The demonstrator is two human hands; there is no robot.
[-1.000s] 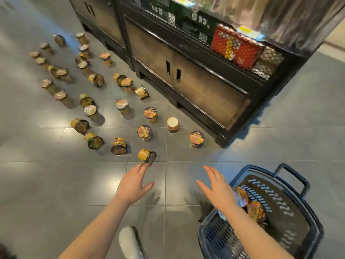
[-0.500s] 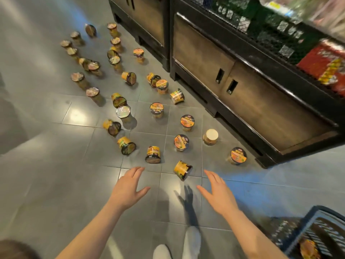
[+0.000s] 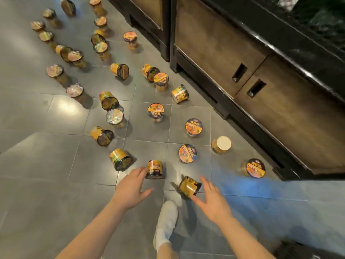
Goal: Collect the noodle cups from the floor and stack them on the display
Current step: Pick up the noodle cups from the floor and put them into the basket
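Grey floor [image 3: 46, 184]: noodle cups [image 3: 155, 113] are scattered, upright and tipped.
Left hand [image 3: 130, 187]: fingers spread, just beside a tipped cup [image 3: 154, 169].
Right hand [image 3: 212, 200]: fingers open beside another tipped cup [image 3: 189, 186].

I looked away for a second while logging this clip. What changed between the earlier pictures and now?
Both hands reached forward and down to the nearest cups: the left hand now touches the upside-down noodle cup, and the right hand has closed in around the tipped noodle cup. Neither is gripped yet. The view swung left, so the basket left the frame. The other cups stayed put.
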